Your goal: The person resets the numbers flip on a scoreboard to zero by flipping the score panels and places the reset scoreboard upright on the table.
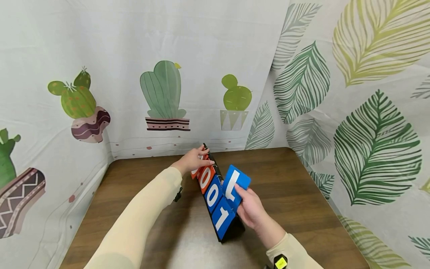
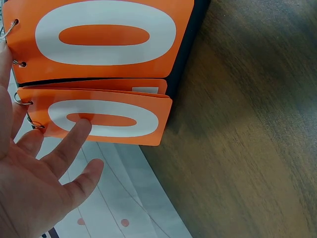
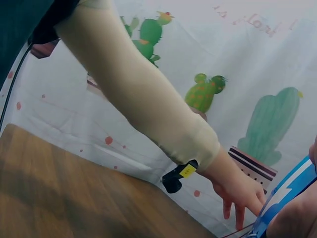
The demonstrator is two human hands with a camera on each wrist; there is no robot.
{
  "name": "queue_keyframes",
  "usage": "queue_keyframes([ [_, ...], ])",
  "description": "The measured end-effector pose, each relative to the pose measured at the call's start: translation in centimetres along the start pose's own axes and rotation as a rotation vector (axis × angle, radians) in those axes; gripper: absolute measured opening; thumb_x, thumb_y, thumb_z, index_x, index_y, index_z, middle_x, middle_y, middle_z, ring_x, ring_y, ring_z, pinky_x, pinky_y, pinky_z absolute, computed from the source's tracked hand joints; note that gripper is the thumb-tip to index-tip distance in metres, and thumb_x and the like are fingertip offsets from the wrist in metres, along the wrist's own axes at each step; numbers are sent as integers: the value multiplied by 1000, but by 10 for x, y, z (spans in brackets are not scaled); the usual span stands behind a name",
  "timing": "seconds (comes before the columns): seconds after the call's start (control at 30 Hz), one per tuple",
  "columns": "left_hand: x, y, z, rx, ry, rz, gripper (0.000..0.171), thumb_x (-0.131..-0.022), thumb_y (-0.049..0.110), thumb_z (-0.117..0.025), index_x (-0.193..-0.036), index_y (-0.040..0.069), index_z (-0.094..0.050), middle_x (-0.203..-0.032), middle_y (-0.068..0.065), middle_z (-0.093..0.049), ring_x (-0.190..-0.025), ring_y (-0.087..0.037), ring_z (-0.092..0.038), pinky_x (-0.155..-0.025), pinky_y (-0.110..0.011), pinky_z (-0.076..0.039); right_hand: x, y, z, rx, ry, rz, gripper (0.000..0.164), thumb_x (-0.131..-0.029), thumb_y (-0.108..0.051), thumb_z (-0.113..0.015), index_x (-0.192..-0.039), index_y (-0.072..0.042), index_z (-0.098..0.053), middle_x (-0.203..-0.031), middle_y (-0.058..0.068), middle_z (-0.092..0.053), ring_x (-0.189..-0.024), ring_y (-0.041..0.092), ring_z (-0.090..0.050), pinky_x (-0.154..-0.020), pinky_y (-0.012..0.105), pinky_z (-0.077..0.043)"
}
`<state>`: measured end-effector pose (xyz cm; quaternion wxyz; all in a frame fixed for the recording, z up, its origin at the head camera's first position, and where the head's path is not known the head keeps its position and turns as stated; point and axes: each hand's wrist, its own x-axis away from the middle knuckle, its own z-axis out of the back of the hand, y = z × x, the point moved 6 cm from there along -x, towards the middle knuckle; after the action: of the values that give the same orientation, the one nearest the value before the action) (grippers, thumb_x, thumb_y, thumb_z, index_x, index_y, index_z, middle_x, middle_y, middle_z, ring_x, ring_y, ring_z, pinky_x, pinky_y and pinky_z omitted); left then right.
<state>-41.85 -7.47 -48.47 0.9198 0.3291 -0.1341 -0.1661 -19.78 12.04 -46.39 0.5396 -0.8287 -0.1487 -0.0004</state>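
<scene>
A flip scoreboard with a black stand (image 1: 236,231) stands slantwise on the table, its number cards hung on metal rings. My left hand (image 1: 193,160) holds its far top edge; the thumb reaches over the top. In the left wrist view one finger rests on the smaller orange 0 card (image 2: 148,121), beside the larger orange 0 card (image 2: 173,54). My right hand (image 1: 251,209) pinches a blue card (image 1: 242,181) with a white numeral, lifted off the front. Below it lies a blue 1 card (image 1: 223,218), next to a blue 0 card (image 1: 212,196).
The brown wooden table (image 1: 302,224) runs back to a white curtain (image 1: 117,37) printed with cacti. Another curtain with leaf prints (image 1: 376,149) hangs along the right side. Each wrist wears a small black camera (image 1: 280,261).
</scene>
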Motion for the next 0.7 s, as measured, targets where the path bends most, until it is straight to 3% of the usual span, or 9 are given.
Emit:
queue_keyframes([
  [0.13,0,1,0,3,-2,5,88,-84,67,-73,-158,32,-40,-175,-3,-13,-161,-36,-16,-125,-58,-29,4,1,-8,176,6,-25,66,-110,-40,-44,-158,1,-25,-161,25,-39,-148,44,-40,-123,62,-30],
  [0.3,1,2,1,6,-2,6,88,-84,67,-73,-158,32,-41,-175,-3,-14,-161,-36,-15,-125,-58,-28,8,3,-21,402,-18,-35,63,-109,-45,-45,-151,2,-42,-141,29,-59,-119,41,-66,-104,60,-53],
  [0.4,1,3,1,4,2,6,88,-84,67,-73,-158,32,-41,-175,-2,-14,-161,-36,-15,-126,-58,-27,8,6,-30,515,-66,3,59,-109,-42,-44,-148,3,-48,-135,29,-63,-109,37,-72,-96,60,-57],
  [0.5,1,3,1,2,5,3,88,-84,66,-73,-158,31,-41,-175,-2,-14,-161,-35,-16,-126,-58,-26,8,8,-39,721,-89,106,53,-110,-35,-43,-150,0,-50,-146,25,-58,-128,40,-63,-108,62,-49],
  [0.6,0,2,1,-5,7,-5,87,-85,66,-73,-158,30,-41,-175,-3,-14,-161,-35,-16,-127,-57,-25,9,13,-48,927,-99,203,50,-110,-31,-42,-153,-7,-49,-158,17,-48,-150,41,-39,-123,66,-27],
  [0.7,-1,1,0,-6,9,-9,88,-85,67,-73,-158,30,-41,-175,-3,-14,-161,-35,-16,-127,-57,-24,12,21,-56,1056,-123,273,49,-109,-26,-42,-154,-8,-48,-163,14,-42,-156,44,-25,-123,73,-12],
])
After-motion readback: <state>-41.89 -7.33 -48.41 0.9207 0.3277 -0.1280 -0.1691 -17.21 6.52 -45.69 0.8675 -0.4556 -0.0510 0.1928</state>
